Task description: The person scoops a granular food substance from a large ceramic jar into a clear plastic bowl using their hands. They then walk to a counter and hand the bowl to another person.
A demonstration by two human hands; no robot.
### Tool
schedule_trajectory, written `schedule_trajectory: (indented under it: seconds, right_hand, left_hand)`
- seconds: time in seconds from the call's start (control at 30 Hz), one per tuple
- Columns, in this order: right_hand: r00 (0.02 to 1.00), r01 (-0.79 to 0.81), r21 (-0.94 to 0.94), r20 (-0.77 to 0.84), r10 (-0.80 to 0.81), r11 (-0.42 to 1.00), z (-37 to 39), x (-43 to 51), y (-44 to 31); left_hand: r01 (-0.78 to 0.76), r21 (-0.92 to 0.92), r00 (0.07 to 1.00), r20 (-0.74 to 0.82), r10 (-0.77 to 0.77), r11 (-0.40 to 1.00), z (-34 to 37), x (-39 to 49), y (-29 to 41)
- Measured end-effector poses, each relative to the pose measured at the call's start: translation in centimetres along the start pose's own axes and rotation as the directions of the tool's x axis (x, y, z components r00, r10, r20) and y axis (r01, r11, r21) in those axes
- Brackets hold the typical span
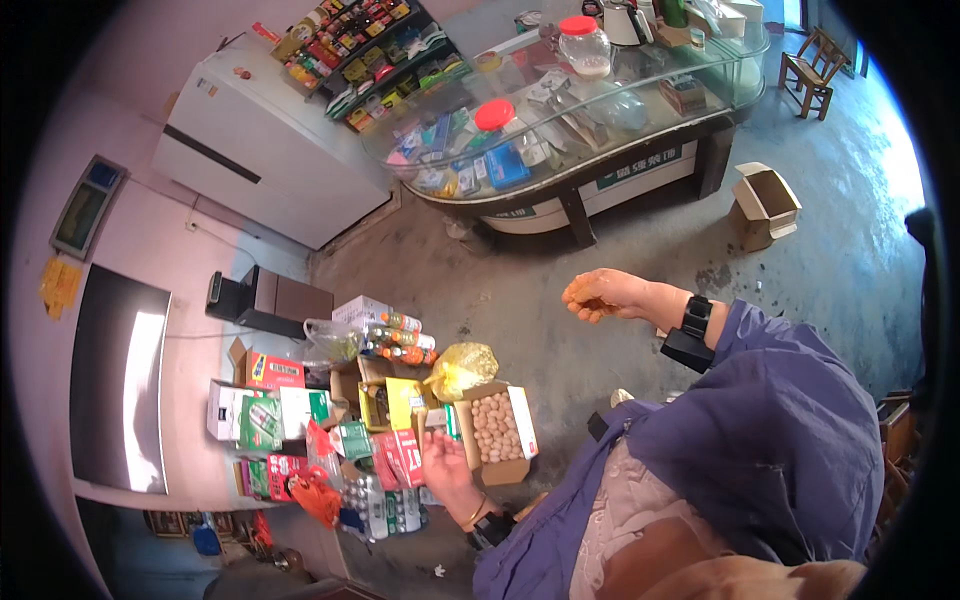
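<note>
My left hand (448,459) is palm up with fingers apart, beside a red-and-white carton (398,457). I see nothing held in it. A gold bracelet and a black band circle that wrist. Just right of it stands an open cardboard box (504,472) of light-brown round things, apparently eggs (495,429). My right hand (602,294) hangs over the bare floor, its fingers curled and coated in an orange-brown paste or crumbs. Whether it holds anything inside the curl is hidden. On the right wrist is a black strap with a box-like device (688,349).
Stacked goods include a yellow plastic bag (466,369), bottles (405,341), an orange bag (315,496) and canned drinks (379,508). A glass display counter (585,169) curves across the back, beside a white chest freezer (247,135). An open carton (763,210) and a wooden chair (814,73) stand rightward.
</note>
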State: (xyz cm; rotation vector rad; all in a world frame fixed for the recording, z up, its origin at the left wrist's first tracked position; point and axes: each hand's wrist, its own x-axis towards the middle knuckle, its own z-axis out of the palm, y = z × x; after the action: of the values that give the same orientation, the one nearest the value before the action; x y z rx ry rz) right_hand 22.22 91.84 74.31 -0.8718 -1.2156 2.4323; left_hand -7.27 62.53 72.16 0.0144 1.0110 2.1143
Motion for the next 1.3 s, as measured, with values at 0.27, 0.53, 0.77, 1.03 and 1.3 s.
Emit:
schedule_trajectory:
  seconds: [0.27, 0.53, 0.77, 1.03, 1.3]
  right_hand:
    - [0.997, 0.02, 0.073, 0.076, -0.026, 0.997, -1.6, 15.5, -7.5]
    - [0.938, -0.081, 0.119, 0.346, 0.035, 0.99, 4.0, 36.9, -15.3]
    - [0.82, -0.16, 0.146, 0.57, 0.049, 0.976, 14.4, 55.5, -20.7]
    - [0.842, -0.112, 0.236, 0.538, -0.034, 0.965, 22.9, 75.0, -26.8]
    - [0.836, -0.122, 0.353, 0.54, -0.095, 0.928, 26.6, 92.7, -33.2]
  left_hand:
    - [0.011, 0.074, 0.978, 0.207, -0.026, 0.997, 15.0, 18.4, 3.0]
    - [-0.031, 0.07, 0.988, 0.152, 0.02, 0.997, 19.0, 32.5, 6.4]
    - [-0.17, 0.106, 0.977, -0.111, 0.182, 0.98, 16.8, 44.9, 14.2]
    - [-0.08, 0.149, 0.996, -0.029, 0.085, 0.986, 17.7, 65.2, 23.9]
    - [-0.098, 0.21, 0.989, 0.13, 0.071, 0.973, 23.3, 84.9, 30.9]
